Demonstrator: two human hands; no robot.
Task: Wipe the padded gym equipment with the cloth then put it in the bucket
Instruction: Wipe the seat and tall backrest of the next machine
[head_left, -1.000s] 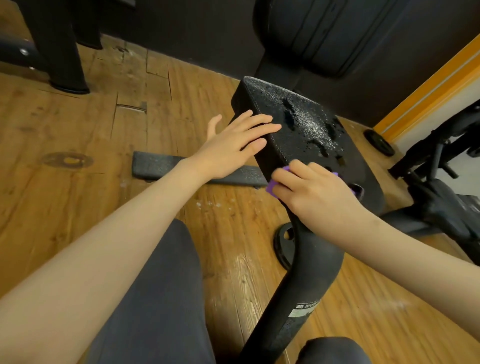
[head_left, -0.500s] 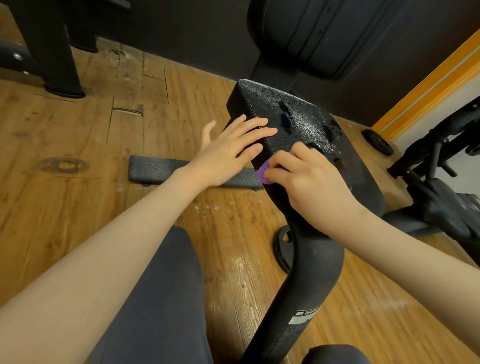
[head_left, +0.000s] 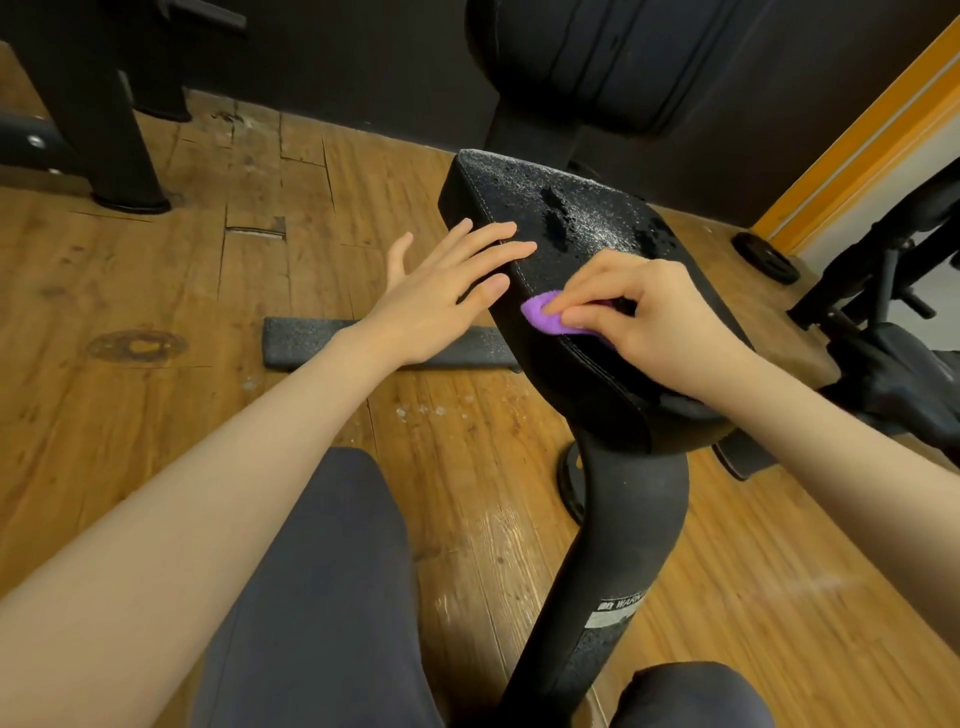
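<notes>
Worn wooden floorboards (head_left: 156, 291) and a dark wall framed the scene, with black gym machines standing around the edges.

At the centre of the work, the right hand (head_left: 644, 317) had its fingers curled and pinched around a small purple cloth (head_left: 543, 318), pressing it against the near left edge of the black padded seat (head_left: 582, 228). Only a small fold of the cloth showed beyond the fingertips. The left hand (head_left: 441, 296) lay flat with straight, spread fingers, holding nothing, its fingertips resting on the pad's left side as if to steady it.

Further out, the far part of the pad glistened with droplets and small dark puddles, so I judged the wiping to be only partly done. The pad sat on a curved black post (head_left: 618, 540) carrying a warning label. A grey foam strip (head_left: 306, 338) lay on the floor behind the left wrist. No bucket was in view.

The risks seemed modest: such a small bunched cloth could soak through and only smear the wet, or slip from the pinch at the pad's edge and drop to the floor. Pressing hard might also push liquid over the side onto the boards.
</notes>
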